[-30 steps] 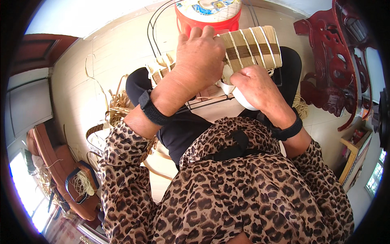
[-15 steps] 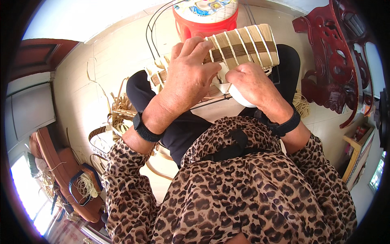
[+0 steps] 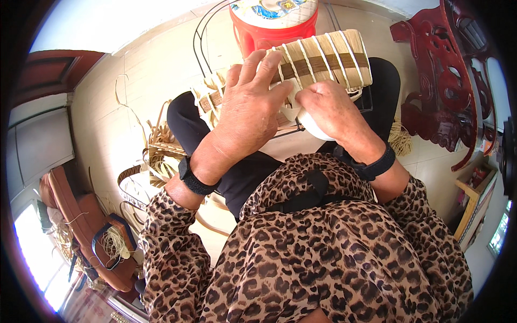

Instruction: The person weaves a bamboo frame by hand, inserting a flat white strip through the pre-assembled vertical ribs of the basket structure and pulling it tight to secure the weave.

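Across my lap lies a woven piece of tan flat strips with a brown band, wrapped by several white cords. My left hand is over its left part, fingers bent toward the far edge and thumb against the near side, gripping it. Close by on the right, my right hand is closed round a white roll that looks like tape. A pale strip runs between the roll and the woven piece near my left thumb. My right fingertips are partly hidden.
A red stool with a patterned top stands just beyond the woven piece, beside a black metal frame. Loose woven strips lie on the floor at left. Carved dark red furniture stands at right, a brown bench at lower left.
My right hand has shifted slightly to the left with the roll. My left fingers have straightened a little. The woven piece has barely moved.
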{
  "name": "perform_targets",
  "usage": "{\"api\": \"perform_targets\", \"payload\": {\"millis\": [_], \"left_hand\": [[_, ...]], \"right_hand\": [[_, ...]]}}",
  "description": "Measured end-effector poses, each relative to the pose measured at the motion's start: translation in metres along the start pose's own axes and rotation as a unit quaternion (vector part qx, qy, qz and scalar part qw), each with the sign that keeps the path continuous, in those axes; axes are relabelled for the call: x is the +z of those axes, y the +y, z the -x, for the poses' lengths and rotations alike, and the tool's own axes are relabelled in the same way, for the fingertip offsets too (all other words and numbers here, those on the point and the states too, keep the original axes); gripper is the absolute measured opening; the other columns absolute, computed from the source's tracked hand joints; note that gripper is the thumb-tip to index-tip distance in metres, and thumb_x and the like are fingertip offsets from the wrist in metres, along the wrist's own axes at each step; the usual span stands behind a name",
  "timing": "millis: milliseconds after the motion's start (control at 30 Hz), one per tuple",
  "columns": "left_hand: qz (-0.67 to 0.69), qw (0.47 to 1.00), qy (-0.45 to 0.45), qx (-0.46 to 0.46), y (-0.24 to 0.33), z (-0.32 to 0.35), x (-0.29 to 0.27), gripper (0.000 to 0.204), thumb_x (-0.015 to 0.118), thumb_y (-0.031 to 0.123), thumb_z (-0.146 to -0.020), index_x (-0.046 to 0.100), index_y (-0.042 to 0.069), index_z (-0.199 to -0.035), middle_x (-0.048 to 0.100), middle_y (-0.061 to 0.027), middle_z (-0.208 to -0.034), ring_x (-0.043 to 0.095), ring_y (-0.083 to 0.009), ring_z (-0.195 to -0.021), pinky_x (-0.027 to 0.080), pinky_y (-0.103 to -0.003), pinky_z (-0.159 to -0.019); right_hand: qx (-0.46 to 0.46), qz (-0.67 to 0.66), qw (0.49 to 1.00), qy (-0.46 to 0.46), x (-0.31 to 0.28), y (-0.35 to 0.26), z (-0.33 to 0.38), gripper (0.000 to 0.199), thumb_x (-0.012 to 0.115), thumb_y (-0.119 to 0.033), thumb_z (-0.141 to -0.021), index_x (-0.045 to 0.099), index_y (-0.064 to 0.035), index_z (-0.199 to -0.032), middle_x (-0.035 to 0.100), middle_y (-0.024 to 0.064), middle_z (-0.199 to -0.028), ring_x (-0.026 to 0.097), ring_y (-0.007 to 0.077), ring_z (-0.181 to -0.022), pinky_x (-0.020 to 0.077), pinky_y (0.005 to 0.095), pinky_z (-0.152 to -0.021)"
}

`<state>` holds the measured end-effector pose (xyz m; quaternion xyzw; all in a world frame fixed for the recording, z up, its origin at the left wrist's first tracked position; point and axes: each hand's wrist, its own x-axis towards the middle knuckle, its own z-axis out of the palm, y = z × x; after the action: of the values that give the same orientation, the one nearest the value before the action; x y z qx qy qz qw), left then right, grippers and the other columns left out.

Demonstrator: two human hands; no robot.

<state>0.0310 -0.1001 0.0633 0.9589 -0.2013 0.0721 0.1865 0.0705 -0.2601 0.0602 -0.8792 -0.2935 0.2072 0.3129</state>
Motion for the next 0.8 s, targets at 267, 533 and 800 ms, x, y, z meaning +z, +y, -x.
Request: {"api": "perform_targets", "payload": {"millis": [267, 533, 800], "left_hand": [[0.011, 1.0, 0.009, -0.005, 0.005, 0.007, 0.006, 0.041, 0.053, -0.007, -0.06, 0.06, 0.006, -0.098, 0.042, -0.0149, -0.123, 0.038, -0.0337, -0.116, 0.035, -0.044, -0.091], [0.005, 0.999, -0.024, -0.035, 0.009, 0.006, 0.004, 0.042, 0.052, -0.006, -0.064, 0.061, 0.008, -0.102, 0.04, -0.0138, -0.125, 0.034, -0.0351, -0.119, 0.031, -0.046, -0.094], [0.015, 0.999, -0.006, -0.04, -0.001, 0.002, 0.002, 0.043, 0.053, -0.005, -0.065, 0.062, 0.011, -0.104, 0.037, -0.014, -0.128, 0.032, -0.0353, -0.121, 0.029, -0.046, -0.096]], "right_hand": [[0.006, 0.016, 1.0, 0.024, 0.001, -0.001, 0.002, 0.011, 0.053, -0.01, -0.07, 0.059, -0.0008, -0.067, 0.057, 0.0153, -0.06, 0.06, 0.03, -0.059, 0.0473, 0.039, -0.053], [-0.036, 0.0, 0.999, 0.017, 0.005, 0.004, 0.0, 0.014, 0.053, -0.011, -0.072, 0.059, 0.0, -0.067, 0.058, 0.016, -0.061, 0.06, 0.0301, -0.061, 0.0473, 0.0393, -0.055], [0.125, -0.078, 0.988, 0.036, 0.005, -0.009, -0.005, 0.036, 0.044, -0.023, -0.08, 0.057, 0.0064, -0.063, 0.054, 0.0251, -0.063, 0.056, 0.0392, -0.062, 0.0444, 0.0449, -0.058]]}}
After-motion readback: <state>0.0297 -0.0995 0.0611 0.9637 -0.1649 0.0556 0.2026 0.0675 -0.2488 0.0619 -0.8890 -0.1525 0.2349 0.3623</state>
